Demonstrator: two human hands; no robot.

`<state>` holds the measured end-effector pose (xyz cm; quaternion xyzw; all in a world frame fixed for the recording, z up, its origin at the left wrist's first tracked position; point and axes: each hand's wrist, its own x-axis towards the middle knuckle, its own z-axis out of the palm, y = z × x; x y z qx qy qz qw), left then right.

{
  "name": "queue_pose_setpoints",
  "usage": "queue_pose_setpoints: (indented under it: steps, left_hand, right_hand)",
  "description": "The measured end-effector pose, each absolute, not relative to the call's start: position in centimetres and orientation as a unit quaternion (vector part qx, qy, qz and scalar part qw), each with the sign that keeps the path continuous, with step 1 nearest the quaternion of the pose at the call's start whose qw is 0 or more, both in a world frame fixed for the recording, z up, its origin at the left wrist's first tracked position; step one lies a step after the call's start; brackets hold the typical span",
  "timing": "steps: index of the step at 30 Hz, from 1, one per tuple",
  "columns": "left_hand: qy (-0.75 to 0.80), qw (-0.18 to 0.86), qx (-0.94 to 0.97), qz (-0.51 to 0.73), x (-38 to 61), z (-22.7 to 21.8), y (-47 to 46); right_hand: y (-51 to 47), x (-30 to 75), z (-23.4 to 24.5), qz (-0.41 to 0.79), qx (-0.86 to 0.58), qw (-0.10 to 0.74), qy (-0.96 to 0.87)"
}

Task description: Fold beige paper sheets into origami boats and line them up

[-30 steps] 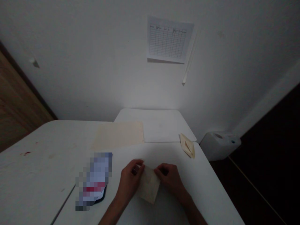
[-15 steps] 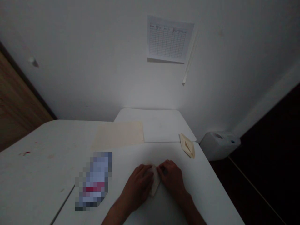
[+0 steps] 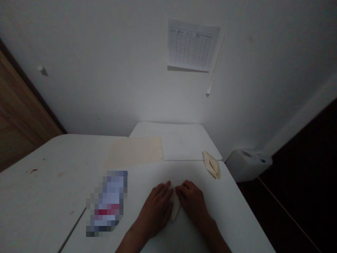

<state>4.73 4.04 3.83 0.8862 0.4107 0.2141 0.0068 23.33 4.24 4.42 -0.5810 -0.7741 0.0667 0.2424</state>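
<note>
A small cream paper (image 3: 175, 208) lies folded on the white table (image 3: 52, 189), mostly hidden between my two hands. My left hand (image 3: 157, 210) lies flat on its left part, fingers stretched out and pressing down. My right hand (image 3: 193, 204) rests on its right part, fingers curled down onto the fold. Only a narrow strip of the paper shows between the hands.
A folded cream paper shape (image 3: 211, 164) sits at the table's right edge. A cream sheet (image 3: 134, 151) and a white sheet (image 3: 181, 142) lie further back. A blurred-out flat item (image 3: 107, 203) lies left of my hands. A white container (image 3: 249, 163) stands on the floor right.
The paper was held up between both hands; it has since been folded over and pressed flat on the table, with my left hand now lying open on top.
</note>
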Motion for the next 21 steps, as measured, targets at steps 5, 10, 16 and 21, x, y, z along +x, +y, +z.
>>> queue_pose_setpoints:
  steps: [5, 10, 16, 21]
  left_hand:
    - [0.413, 0.01, 0.881, 0.229, 4.7, 3.8, 4.0]
    - [0.42, 0.019, 0.878, 0.228, 4.8, 3.6, 4.0]
    - [0.424, 0.024, 0.875, 0.234, 4.9, 3.3, 4.1]
    - [0.423, 0.029, 0.871, 0.248, 4.9, 3.6, 4.1]
  right_hand:
    - [4.3, 23.4, 5.0, 0.053, -0.572, 0.206, -0.792]
    - [3.8, 23.8, 5.6, 0.052, -0.569, 0.19, -0.799]
    - [2.3, 25.4, 6.0, 0.047, -0.556, 0.182, -0.81]
    - [1.1, 26.5, 5.7, 0.044, -0.567, 0.192, -0.8]
